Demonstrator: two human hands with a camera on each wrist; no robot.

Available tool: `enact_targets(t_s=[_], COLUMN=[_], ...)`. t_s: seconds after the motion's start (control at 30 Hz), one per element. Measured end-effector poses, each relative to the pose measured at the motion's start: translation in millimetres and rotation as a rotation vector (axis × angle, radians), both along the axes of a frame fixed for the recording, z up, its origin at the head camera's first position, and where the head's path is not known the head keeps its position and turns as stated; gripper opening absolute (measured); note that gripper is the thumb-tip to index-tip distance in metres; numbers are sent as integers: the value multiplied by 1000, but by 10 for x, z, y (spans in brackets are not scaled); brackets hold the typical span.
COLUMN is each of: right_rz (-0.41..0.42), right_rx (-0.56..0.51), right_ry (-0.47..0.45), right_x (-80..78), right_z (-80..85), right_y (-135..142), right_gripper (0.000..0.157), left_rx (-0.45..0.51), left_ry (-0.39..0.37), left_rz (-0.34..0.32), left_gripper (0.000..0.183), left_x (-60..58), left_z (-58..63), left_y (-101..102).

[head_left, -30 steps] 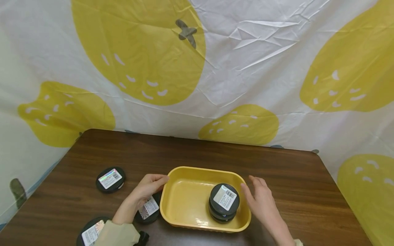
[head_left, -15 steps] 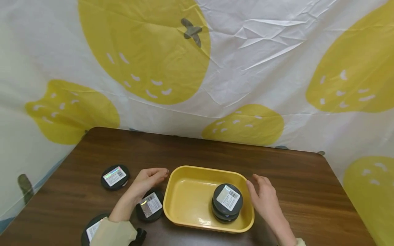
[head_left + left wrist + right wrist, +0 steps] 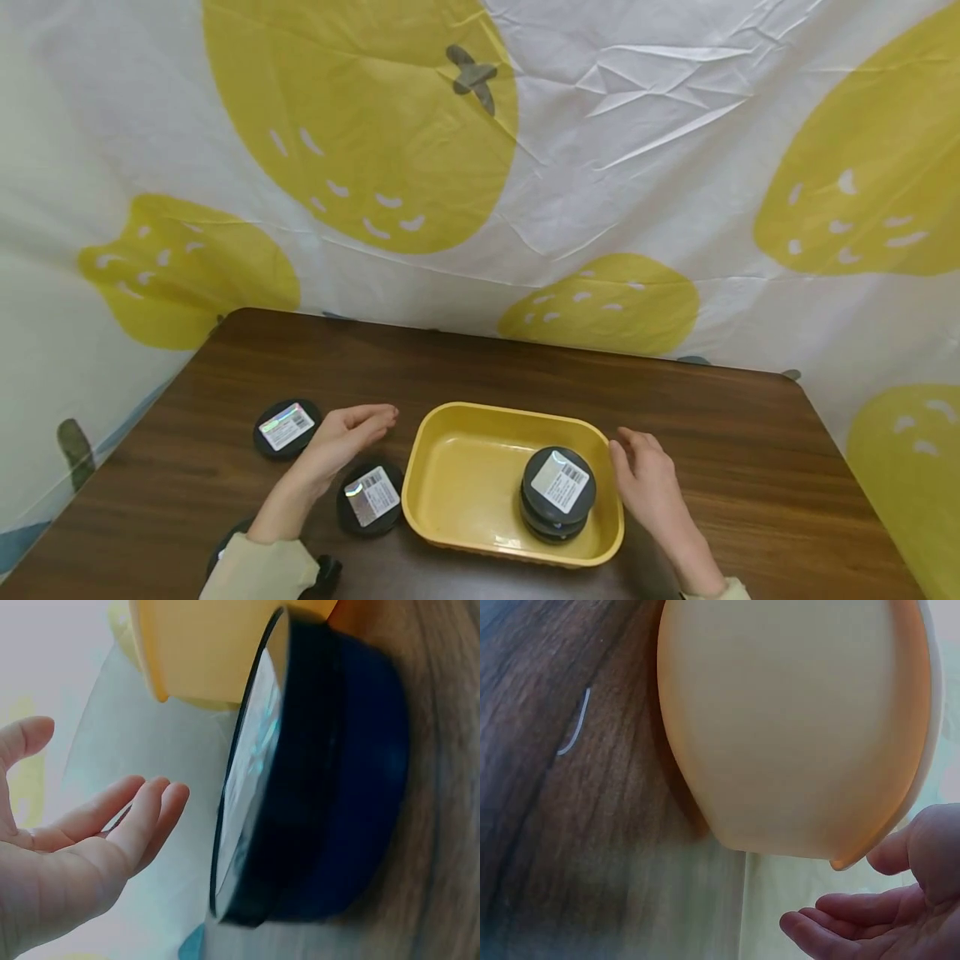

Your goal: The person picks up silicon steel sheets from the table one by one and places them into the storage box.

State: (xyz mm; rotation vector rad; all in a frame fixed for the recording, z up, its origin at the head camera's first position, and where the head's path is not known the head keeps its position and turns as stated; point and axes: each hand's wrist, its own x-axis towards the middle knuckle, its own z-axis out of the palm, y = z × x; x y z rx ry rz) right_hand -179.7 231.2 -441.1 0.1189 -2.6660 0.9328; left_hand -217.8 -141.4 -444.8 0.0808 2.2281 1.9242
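Observation:
A yellow plastic tub holds a stack of round dark containers with a white label on top, in its right half. My left hand hovers left of the tub, empty, its fingers loosely extended. Just below it on the table sits a round labelled container; the left wrist view gives a dark blue side and black lid on a similar container. By the tub's right rim is my right hand, holding nothing. In the right wrist view its thumb is right at the rim.
Another labelled round container lies at the left on the brown wooden table. One more, mostly hidden behind the left sleeve, is near the front. A white cloth with yellow fruit prints hangs behind the table.
My left hand has let go of the tub's left rim and drawn back leftward, uncovering the container beside the tub. The right hand stays by the right rim. The head view has shifted slightly.

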Motion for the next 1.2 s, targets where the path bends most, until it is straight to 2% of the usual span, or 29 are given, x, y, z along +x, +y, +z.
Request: enact_targets(t_s=[0.17, 0.4, 0.63, 1.2], right_rz=[2, 0, 0, 11], right_rx=[-1, 16, 24, -1], right_ry=[-12, -39, -88, -187], right_x=[-20, -25, -41, -73], right_z=[-16, -16, -18, -32], right_y=[3, 4, 14, 42], right_gripper=[28, 27, 28, 29], left_rx=[-133, -199, -356, -406], left_ry=[36, 81, 218, 263], left_rz=[7, -37, -4, -62], left_gripper=[47, 58, 62, 73], left_x=[56, 161, 281, 438], left_z=[53, 89, 44, -143], left_y=[-77, -161, -219, -243])
